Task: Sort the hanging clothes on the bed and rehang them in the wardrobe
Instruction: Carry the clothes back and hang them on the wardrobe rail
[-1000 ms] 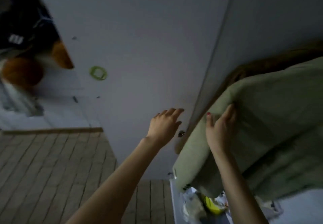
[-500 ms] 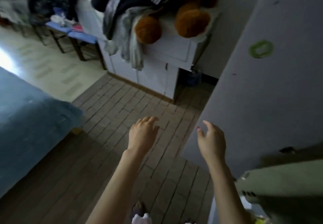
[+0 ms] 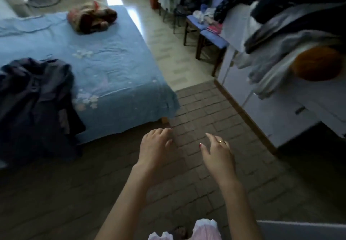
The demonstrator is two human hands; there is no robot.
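A heap of dark navy clothes [image 3: 35, 101] lies on the near left corner of the bed [image 3: 116, 75], which has a blue flowered cover. A brownish bundle of cloth [image 3: 91, 18] sits near the bed's far end. My left hand [image 3: 155, 146] hovers over the brick floor in front of me, fingers loosely curled, holding nothing. My right hand [image 3: 217, 150] is beside it, fingers relaxed and spread, a ring on one finger, also holding nothing. Both hands are well short of the bed. The wardrobe is out of view.
A white cabinet [image 3: 271, 108] on the right is piled with grey and dark clothes [image 3: 292, 30] and an orange plush thing [image 3: 318, 65]. Beyond it stand blue-topped stools [image 3: 211, 33] with small items. Brick floor [image 3: 206, 112] runs between bed and cabinet.
I have turned from the wardrobe door and the green garment toward the bed. My right hand has let go of the green garment; both hands now hang free over the floor.
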